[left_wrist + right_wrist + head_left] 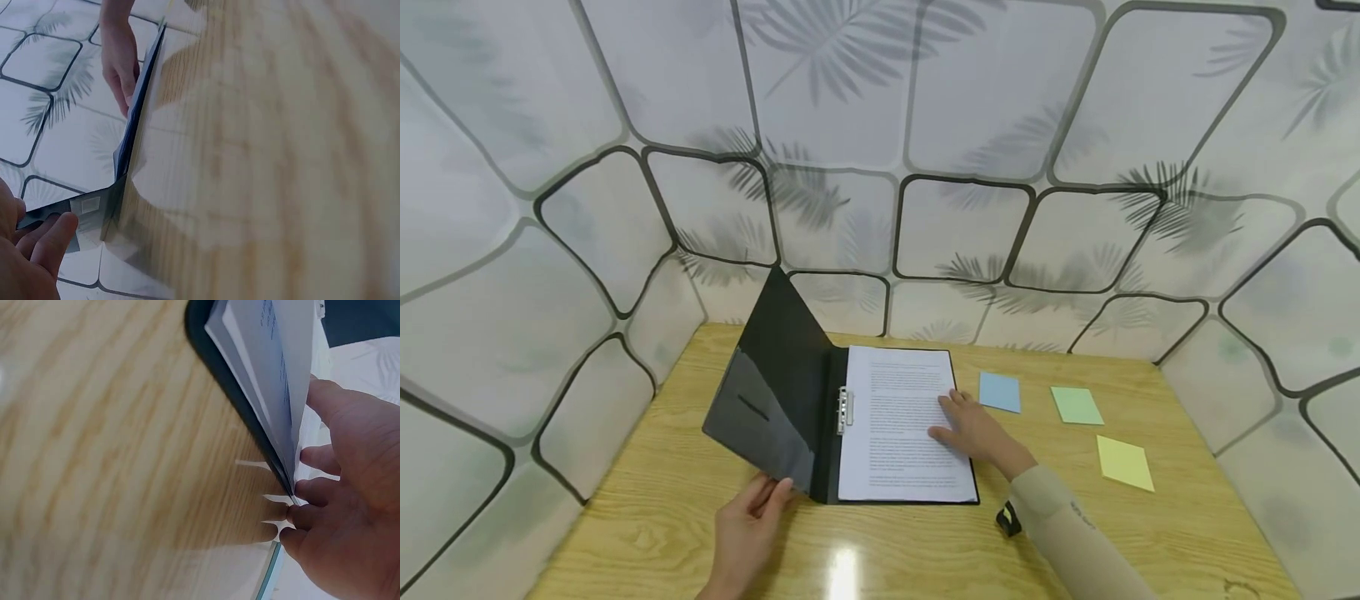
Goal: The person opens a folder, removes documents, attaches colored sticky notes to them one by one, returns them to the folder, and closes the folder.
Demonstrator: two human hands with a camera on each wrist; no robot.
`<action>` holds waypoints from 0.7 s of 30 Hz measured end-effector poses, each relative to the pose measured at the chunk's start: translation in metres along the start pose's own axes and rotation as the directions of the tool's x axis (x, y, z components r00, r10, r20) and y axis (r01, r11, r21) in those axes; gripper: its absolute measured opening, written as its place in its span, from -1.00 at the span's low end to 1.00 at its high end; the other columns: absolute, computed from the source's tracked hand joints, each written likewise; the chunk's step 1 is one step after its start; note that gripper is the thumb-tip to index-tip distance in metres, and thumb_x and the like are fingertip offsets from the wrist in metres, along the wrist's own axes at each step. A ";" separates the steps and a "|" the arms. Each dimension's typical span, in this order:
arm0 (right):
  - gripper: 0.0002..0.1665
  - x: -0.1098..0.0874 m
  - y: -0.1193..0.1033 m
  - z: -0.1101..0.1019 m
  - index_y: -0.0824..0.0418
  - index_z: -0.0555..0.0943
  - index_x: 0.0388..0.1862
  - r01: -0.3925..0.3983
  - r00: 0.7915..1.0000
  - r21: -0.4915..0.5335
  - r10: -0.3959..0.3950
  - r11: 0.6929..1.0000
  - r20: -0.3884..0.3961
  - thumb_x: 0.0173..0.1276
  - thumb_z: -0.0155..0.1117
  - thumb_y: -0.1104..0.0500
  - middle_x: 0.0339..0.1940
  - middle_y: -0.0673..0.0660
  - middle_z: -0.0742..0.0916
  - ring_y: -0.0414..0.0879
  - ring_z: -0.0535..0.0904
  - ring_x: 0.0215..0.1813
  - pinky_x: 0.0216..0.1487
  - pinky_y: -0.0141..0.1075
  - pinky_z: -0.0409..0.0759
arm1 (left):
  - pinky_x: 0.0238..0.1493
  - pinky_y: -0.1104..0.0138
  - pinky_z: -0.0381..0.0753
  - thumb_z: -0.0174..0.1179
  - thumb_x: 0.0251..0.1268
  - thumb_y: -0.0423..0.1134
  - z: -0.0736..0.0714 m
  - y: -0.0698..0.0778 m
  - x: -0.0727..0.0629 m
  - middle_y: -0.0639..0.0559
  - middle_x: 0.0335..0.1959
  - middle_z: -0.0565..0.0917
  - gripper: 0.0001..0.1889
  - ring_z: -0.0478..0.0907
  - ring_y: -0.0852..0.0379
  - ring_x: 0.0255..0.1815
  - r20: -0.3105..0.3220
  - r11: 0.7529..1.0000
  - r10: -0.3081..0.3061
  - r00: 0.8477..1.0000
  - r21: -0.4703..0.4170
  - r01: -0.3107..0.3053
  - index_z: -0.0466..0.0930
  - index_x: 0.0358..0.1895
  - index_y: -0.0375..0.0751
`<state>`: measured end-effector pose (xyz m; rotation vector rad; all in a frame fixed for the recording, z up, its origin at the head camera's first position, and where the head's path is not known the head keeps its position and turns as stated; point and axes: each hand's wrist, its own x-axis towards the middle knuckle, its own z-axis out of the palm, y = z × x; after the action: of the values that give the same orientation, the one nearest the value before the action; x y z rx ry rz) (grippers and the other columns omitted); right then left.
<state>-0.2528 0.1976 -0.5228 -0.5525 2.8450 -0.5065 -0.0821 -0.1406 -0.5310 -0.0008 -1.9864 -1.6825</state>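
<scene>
A black clip folder [833, 417] lies on the wooden table with its cover [775, 392] raised at a slant on the left. My left hand [748, 525] pinches the cover's lower corner between thumb and fingers; the left wrist view shows the fingers [53, 240] at its edge. Printed sheets [902, 467] lie stacked in the folder, beside a metal clip [845, 410] on the spine side. My right hand [973, 429] rests on the right edge of the sheets, fingers spread. From the right wrist view, the fingertips touch the edge of the stack [275, 381].
To the right of the folder lie a blue sticky pad [1000, 392], a green one [1077, 406] and a yellow one [1125, 463]. A small black object [1008, 519] shows beside the right sleeve. Patterned fabric walls [850, 217] enclose the table [655, 492].
</scene>
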 end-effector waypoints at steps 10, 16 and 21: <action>-0.10 0.000 0.001 -0.002 0.42 0.28 0.62 0.002 1.000 0.006 -0.002 1.000 0.010 0.60 0.23 -0.16 0.65 0.52 0.27 0.44 0.13 0.69 0.61 0.27 0.25 | -0.38 0.41 0.77 0.29 0.44 -0.51 -0.013 0.001 0.000 -0.34 -0.34 0.81 -0.91 0.78 0.31 -0.48 0.010 0.981 -0.182 0.983 0.065 0.181 0.70 -0.28 -0.45; -0.09 0.001 0.002 -0.001 0.40 0.26 0.64 -0.008 1.000 0.006 0.008 1.000 0.025 0.61 0.22 -0.17 0.67 0.49 0.25 0.41 0.10 0.71 0.64 0.24 0.23 | -0.31 0.40 0.79 0.29 0.49 -0.41 -0.019 0.001 0.000 -0.37 -0.24 0.83 -0.85 0.80 0.30 -0.44 -0.002 0.952 -0.303 0.953 0.043 0.303 0.72 -0.12 -0.51; -0.10 0.001 0.000 -0.003 0.42 0.26 0.63 -0.004 0.999 0.002 0.004 1.000 0.035 0.61 0.22 -0.15 0.66 0.51 0.25 0.43 0.10 0.70 0.63 0.25 0.23 | -0.28 0.35 0.81 0.25 0.52 -0.42 -0.020 0.001 0.001 -0.39 -0.19 0.82 -0.82 0.81 0.29 -0.38 -0.033 0.934 -0.356 0.934 0.014 0.357 0.69 -0.10 -0.58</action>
<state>-0.2539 0.1979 -0.5204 -0.5491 2.8120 -0.4940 -0.0747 -0.1588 -0.5284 0.4144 -2.0735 -1.8673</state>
